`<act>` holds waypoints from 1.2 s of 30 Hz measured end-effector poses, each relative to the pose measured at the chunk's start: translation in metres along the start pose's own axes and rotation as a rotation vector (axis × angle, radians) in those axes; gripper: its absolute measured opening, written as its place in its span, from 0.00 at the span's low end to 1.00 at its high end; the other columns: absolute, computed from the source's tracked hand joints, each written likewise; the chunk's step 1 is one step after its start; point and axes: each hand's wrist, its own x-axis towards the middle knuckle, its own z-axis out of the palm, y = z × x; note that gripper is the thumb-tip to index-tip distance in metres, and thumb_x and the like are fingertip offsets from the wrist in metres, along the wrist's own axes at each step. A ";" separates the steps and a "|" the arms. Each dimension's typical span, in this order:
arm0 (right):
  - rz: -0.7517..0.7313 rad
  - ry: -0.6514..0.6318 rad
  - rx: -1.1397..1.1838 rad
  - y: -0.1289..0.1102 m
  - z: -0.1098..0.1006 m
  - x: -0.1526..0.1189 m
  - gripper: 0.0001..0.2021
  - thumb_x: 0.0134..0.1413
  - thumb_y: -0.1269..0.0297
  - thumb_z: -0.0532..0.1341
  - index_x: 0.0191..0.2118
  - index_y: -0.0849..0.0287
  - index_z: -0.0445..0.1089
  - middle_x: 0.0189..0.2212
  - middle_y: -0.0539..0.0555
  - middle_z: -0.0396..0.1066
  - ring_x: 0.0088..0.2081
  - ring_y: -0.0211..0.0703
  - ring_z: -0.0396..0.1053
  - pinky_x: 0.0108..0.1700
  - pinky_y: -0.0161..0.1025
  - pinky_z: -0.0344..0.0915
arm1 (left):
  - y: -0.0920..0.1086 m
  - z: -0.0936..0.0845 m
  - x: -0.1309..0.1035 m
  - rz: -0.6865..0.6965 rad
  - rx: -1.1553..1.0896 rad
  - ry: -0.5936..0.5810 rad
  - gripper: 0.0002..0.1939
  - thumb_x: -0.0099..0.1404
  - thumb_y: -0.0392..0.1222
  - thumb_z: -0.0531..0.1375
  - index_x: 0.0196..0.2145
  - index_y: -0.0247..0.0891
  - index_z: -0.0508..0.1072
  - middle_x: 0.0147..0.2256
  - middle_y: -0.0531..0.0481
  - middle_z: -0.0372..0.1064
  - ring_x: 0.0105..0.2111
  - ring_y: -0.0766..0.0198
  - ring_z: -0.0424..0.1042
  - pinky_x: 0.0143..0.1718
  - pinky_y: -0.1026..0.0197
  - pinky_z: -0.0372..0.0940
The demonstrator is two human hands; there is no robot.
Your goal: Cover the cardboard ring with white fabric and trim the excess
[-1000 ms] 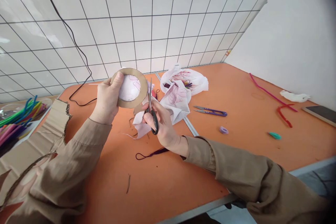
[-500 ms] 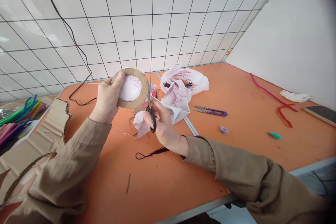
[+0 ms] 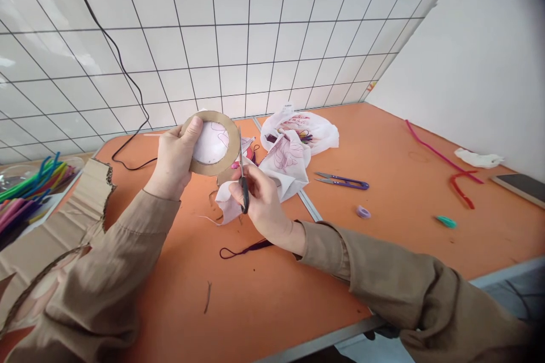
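Observation:
My left hand [image 3: 176, 156] grips a round cardboard ring [image 3: 233, 146] by its left side, thumb on the front. White fabric with pink line drawing [image 3: 209, 144] fills the ring's opening. In my right hand [image 3: 264, 201] is a pair of scissors [image 3: 244, 187] with black handles, blades pointing up along the ring's right edge. Whether the blades touch the ring, I cannot tell. Below and behind the right hand lie a white cloth scrap [image 3: 230, 199] and a larger printed cloth [image 3: 290, 161]. A dark tassel [image 3: 251, 248] with a loop rests on the table under my right wrist.
A white plastic bag [image 3: 326, 133] stands behind the cloth. Thread snips [image 3: 342, 180], a lilac coil [image 3: 363, 211], a green piece [image 3: 446, 221] and red and pink pipe cleaners [image 3: 462, 187] lie to the right. Torn cardboard [image 3: 80, 198] and a tub of colourful pipe cleaners [image 3: 34, 190] are left.
The scissors have shifted slightly left and turned, so their blades look narrower and closer together. My left hand and the ring have hardly moved.

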 end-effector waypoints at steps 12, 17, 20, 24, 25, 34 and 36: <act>-0.033 -0.064 0.006 0.001 -0.006 0.000 0.15 0.55 0.50 0.60 0.38 0.57 0.63 0.25 0.46 0.60 0.27 0.37 0.62 0.30 0.38 0.58 | 0.002 -0.003 0.000 0.023 0.022 -0.050 0.23 0.49 0.61 0.68 0.29 0.36 0.77 0.28 0.47 0.75 0.30 0.60 0.72 0.29 0.62 0.67; -0.040 -0.033 -0.023 -0.003 -0.004 0.000 0.11 0.54 0.55 0.60 0.32 0.57 0.62 0.21 0.45 0.58 0.24 0.35 0.57 0.28 0.37 0.55 | 0.002 -0.001 -0.001 0.027 0.030 -0.038 0.23 0.49 0.60 0.69 0.28 0.36 0.76 0.28 0.48 0.74 0.29 0.61 0.72 0.29 0.62 0.67; 0.000 -0.039 0.010 -0.007 -0.002 0.000 0.10 0.52 0.59 0.61 0.30 0.56 0.59 0.21 0.44 0.57 0.23 0.34 0.56 0.26 0.36 0.54 | 0.003 0.000 -0.003 0.026 0.028 -0.027 0.22 0.49 0.60 0.69 0.28 0.36 0.76 0.27 0.49 0.73 0.29 0.62 0.71 0.29 0.62 0.66; -0.020 -0.036 -0.040 -0.006 -0.003 0.001 0.08 0.52 0.61 0.60 0.31 0.56 0.59 0.24 0.46 0.59 0.25 0.36 0.58 0.29 0.38 0.56 | 0.005 0.002 -0.005 0.030 0.030 -0.020 0.21 0.49 0.59 0.69 0.27 0.37 0.75 0.26 0.50 0.72 0.29 0.61 0.71 0.29 0.62 0.66; -0.040 -0.030 -0.065 -0.005 -0.003 0.001 0.08 0.52 0.61 0.60 0.31 0.56 0.59 0.26 0.47 0.60 0.28 0.38 0.59 0.31 0.39 0.57 | 0.005 0.002 -0.005 0.032 0.029 -0.019 0.21 0.49 0.58 0.69 0.27 0.37 0.75 0.26 0.50 0.72 0.29 0.61 0.71 0.29 0.62 0.66; -0.043 -0.027 -0.070 -0.005 -0.004 0.001 0.12 0.53 0.57 0.62 0.28 0.56 0.59 0.25 0.47 0.58 0.26 0.36 0.56 0.29 0.38 0.55 | 0.007 0.002 -0.007 0.065 0.051 -0.008 0.20 0.51 0.58 0.68 0.26 0.37 0.75 0.25 0.51 0.71 0.28 0.62 0.70 0.28 0.62 0.64; -0.034 -0.022 -0.073 -0.004 -0.003 0.001 0.12 0.53 0.57 0.62 0.28 0.56 0.59 0.25 0.46 0.58 0.26 0.35 0.56 0.28 0.38 0.55 | 0.007 0.002 -0.007 0.058 0.048 -0.010 0.19 0.51 0.58 0.68 0.26 0.37 0.75 0.25 0.51 0.71 0.28 0.63 0.70 0.28 0.62 0.64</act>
